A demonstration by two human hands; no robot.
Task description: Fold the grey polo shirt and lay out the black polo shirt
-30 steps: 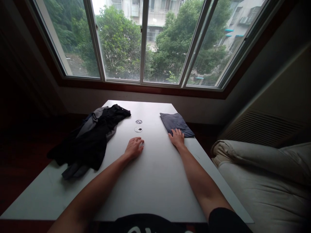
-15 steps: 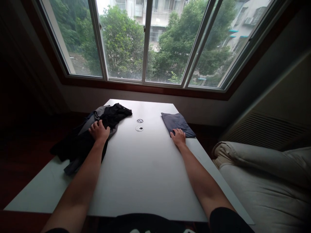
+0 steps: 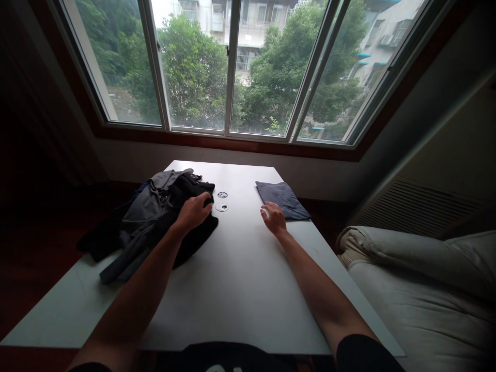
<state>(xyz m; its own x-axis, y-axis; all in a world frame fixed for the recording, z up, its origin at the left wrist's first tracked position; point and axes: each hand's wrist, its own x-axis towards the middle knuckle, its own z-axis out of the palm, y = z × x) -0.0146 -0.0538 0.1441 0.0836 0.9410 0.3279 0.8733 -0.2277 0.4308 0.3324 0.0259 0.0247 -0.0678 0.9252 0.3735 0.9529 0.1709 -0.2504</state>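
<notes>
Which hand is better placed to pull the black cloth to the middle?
Probably the left hand: its fingers look curled onto the black cloth. The right hand is farther away, by the folded grey cloth, not touching the black one.

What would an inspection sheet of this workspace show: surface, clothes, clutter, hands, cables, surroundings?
Surface: white table, clothes at both sides.
Clothes: black garment and grey garment heaped loosely at the left; folded cloth lying flat at the right.
Clutter: two small round pieces near the table's middle; fittings or stickers, cannot tell.
Left hand: closed on the black garment.
Right hand: open, fingers parted, at the folded cloth's near side; contact unclear.
Cables: nothing seen.
Surroundings: window beyond the table, pale sofa at the right; room edges dark.
</notes>
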